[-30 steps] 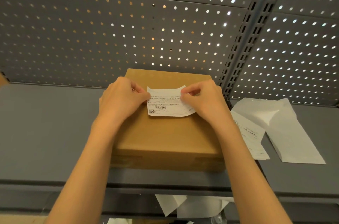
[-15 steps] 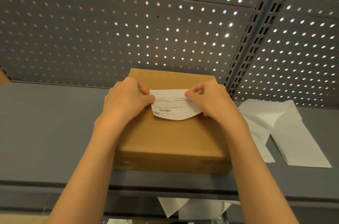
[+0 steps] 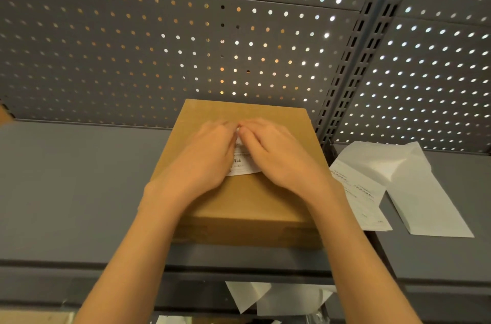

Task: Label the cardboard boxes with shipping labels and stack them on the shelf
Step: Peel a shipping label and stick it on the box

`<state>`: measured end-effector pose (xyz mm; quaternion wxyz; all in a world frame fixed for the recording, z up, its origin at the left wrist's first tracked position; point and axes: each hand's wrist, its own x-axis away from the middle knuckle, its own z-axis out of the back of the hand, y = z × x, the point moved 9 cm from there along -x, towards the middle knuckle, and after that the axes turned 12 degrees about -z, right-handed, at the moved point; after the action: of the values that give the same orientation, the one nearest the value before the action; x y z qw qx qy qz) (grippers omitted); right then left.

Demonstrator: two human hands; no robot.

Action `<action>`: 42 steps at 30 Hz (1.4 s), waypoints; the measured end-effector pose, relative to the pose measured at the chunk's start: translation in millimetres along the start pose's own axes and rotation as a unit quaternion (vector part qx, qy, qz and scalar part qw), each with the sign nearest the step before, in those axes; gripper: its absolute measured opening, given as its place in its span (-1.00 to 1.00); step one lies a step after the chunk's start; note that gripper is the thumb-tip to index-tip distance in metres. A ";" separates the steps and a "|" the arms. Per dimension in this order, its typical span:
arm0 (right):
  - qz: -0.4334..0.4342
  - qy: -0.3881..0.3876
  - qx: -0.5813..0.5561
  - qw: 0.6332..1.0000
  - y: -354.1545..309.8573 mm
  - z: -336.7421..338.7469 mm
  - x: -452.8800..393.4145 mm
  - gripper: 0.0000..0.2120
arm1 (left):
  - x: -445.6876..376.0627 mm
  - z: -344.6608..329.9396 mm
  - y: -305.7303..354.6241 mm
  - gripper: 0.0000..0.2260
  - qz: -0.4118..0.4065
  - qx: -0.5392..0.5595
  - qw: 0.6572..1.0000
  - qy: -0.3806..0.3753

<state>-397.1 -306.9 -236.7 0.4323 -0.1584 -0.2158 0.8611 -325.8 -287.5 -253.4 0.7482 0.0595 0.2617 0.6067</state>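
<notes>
Left hand [image 3: 210, 156] and right hand [image 3: 276, 156] lie flat, fingers straight, pressing the shipping label [image 3: 243, 161] onto the cardboard box [image 3: 239, 201].

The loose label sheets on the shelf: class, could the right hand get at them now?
Probably yes: the label sheets lie uncovered just beside the right hand, nothing between.

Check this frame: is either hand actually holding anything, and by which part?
Nothing is gripped. The left hand and right hand lie flat, pressing the shipping label onto the cardboard box top.
</notes>
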 end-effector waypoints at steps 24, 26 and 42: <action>-0.096 -0.009 0.084 0.992 43.1 -2.8 11.3 -0.52 | 21.0 5.1 -12.3 -0.64 0.064 -0.101 0.992 -0.027; -0.066 -0.011 0.092 0.994 28.7 -4.7 15.0 -0.53 | 20.8 0.6 -3.4 -0.60 0.039 -0.081 0.995 -0.032; -0.094 -0.020 0.132 0.987 44.7 -9.5 40.6 -0.53 | 45.7 -4.6 -5.7 -0.59 0.075 -0.060 0.994 -0.060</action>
<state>-446.4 -295.5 -271.1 0.5245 -0.0618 -0.1224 0.8403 -317.1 -247.1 -274.2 0.7169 0.0700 0.1739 0.6715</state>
